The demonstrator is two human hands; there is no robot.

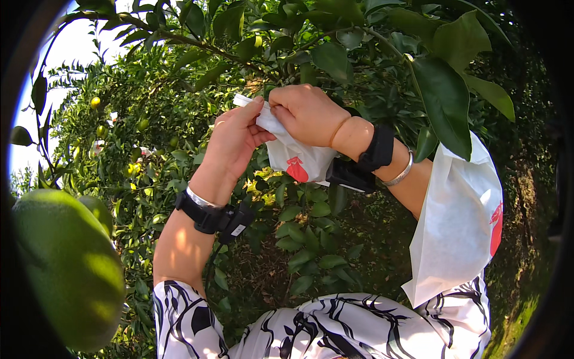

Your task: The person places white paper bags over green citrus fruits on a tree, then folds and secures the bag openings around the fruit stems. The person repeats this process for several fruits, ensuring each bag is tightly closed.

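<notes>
Both my hands are raised at the upper middle, pinching the gathered top edge of a white fruit bag (287,152) with a red printed mark. My left hand (237,134) holds the folded edge between thumb and fingers. Close beside it, my right hand (307,114) grips the same edge with curled fingers. The bag hangs below the hands under a leafy branch; whatever it holds is hidden. A second white bag (457,224) with a red mark hangs at the right, in front of my right upper arm, its top partly behind a large leaf.
A large green fruit (67,269) hangs close at the left edge, another behind it. A leafy branch (202,44) arches across the top. Large leaves (441,98) hang at the upper right. Behind are trees with yellow fruit (95,102) and low foliage over shaded ground.
</notes>
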